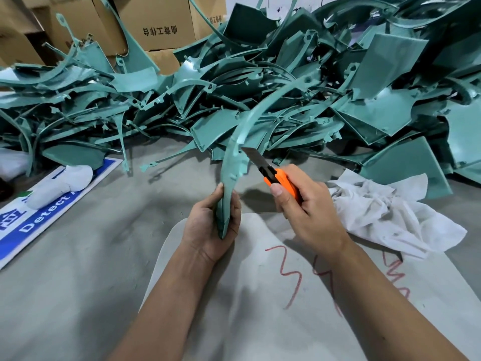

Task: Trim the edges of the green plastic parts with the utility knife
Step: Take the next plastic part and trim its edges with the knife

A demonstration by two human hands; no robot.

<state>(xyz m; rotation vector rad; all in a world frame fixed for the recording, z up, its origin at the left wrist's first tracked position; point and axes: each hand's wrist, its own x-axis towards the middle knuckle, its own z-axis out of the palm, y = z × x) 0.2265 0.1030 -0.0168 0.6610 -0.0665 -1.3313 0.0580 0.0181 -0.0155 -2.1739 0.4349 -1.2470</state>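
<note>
Head view: two hands, one utility knife, one curved green plastic part held, many more heaped in a pile (299, 82) behind. The left hand (212, 221) grasps the green plastic part (235, 155) by its lower end; its long axis rises up and rightward. The right hand (303, 204) clenches the orange utility knife (273, 173), blade pointing up-left, touching the part's edge above the grey table (78, 269).

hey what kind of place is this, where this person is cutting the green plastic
Probably a factory or workshop finishing bench. A big heap of identical green plastic parts covers the table, stacked cardboard boxes stand behind it, and the right hand holds an orange utility knife against one part gripped by the left hand.
</note>
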